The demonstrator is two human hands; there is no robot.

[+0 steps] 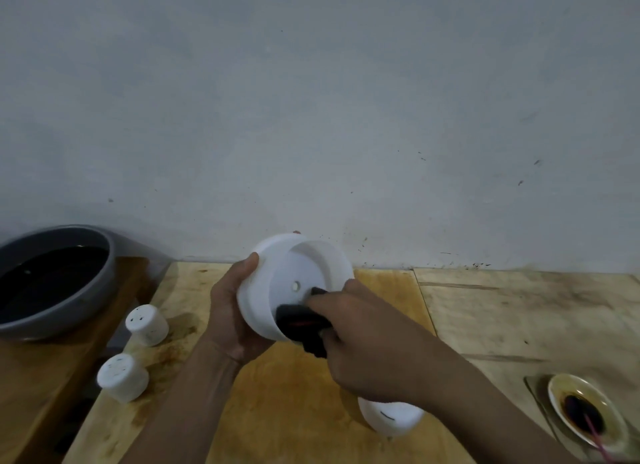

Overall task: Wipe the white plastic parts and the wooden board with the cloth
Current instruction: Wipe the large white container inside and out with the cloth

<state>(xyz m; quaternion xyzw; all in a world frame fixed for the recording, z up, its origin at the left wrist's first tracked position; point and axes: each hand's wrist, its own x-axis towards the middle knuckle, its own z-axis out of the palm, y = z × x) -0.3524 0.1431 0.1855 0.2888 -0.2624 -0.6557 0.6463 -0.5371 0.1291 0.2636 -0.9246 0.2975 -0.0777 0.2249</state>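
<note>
Head view
Left hand (230,311): holds the big white part (273,280) up over the board (284,401), tipped on its side, thumb on the rim, fingers curled round the back.
Right hand (363,346): fingers (325,302) are clenched on the dark cloth (301,325).
Cloth: pressed on the low rim and inside of the big part.
Small white parts: 2 stand at the board's left edge, 1 far (147,325) and 1 near (123,377); 1 more (389,417) sits on the board under the right arm.
Grey bowl (93,301): far left, dark liquid inside.
Small dish (568,385): on the worktop (519,307), right, brown sauce in it.
</note>
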